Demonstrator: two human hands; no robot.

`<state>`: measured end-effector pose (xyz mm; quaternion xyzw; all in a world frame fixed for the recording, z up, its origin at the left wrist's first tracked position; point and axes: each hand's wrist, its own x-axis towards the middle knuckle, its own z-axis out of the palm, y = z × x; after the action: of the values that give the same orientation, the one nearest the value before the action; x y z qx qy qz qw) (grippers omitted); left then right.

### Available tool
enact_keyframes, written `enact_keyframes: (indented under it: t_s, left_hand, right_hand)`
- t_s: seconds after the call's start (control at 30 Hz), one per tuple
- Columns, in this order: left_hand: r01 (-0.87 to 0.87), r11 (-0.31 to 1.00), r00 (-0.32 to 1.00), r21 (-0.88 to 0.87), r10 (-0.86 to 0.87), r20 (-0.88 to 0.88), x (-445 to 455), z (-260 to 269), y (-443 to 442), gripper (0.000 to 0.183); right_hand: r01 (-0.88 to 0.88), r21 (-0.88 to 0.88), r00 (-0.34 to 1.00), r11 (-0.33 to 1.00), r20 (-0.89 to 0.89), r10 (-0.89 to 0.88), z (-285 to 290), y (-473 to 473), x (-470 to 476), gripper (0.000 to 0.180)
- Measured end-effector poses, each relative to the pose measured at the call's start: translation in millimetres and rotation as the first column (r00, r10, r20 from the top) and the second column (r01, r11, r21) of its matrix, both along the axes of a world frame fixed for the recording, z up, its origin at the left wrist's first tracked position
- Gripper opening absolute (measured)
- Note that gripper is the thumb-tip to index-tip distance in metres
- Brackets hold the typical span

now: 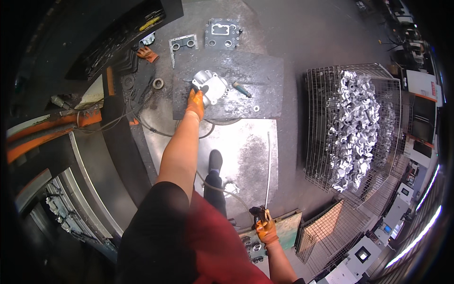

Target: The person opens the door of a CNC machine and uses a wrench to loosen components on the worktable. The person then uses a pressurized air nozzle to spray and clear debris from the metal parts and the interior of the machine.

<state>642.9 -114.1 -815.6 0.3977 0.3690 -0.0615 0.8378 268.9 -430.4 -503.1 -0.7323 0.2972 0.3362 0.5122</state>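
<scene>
My left hand [195, 103], in an orange-coated work glove, grips the near left edge of a silvery cast metal housing [214, 87]. The housing has bolt lugs around its flat face and a round port at its upper left. Under it is a dark metal plate [188, 67]. Low in the view, my right hand [266, 232], gloved alike, holds a black air blow gun [258, 214]. Its long thin nozzle tube [268, 167] points away from me, apart from the housing. A hose [212, 186] runs near my leg towards that gun.
On the plate lie a teal-and-tan hand tool [242, 89] and a small metal ring [256, 108]. Flat bolt-holed fixtures [222, 42] stand beyond. A wire mesh cage [319, 71] of metal castings [354, 131] is at right. An orange glove [148, 54] and thicker ring [158, 83] lie left.
</scene>
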Motion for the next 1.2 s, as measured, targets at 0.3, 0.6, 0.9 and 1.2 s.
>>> enact_keyframes:
  t_s: [0.3,0.6,0.9,1.2]
  left_hand:
    - [0.237,0.919,0.942,0.315,-0.137,-0.308,-33.3,5.8,25.8,0.059]
    - [-0.334,0.803,0.839,-0.493,0.492,0.232,-266.9,336.0,245.3,0.031]
    - [0.004,0.519,0.657,0.855,0.643,-0.393,-610.4,506.0,282.2,0.048]
    - [-0.951,0.295,0.280,0.086,0.947,-0.155,-760.0,261.6,221.9,0.013]
  right_hand:
    - [0.167,0.354,0.986,0.920,-0.039,-0.164,-6.2,-1.9,30.0,0.039]
    - [-0.880,0.295,0.420,0.373,0.115,0.900,87.7,92.3,144.9,0.045]
    - [-0.878,-0.377,-0.427,-0.294,0.343,0.836,204.7,290.3,110.5,0.034]
    - [-0.964,-0.130,0.121,0.234,0.568,0.814,239.5,522.8,33.6,0.033]
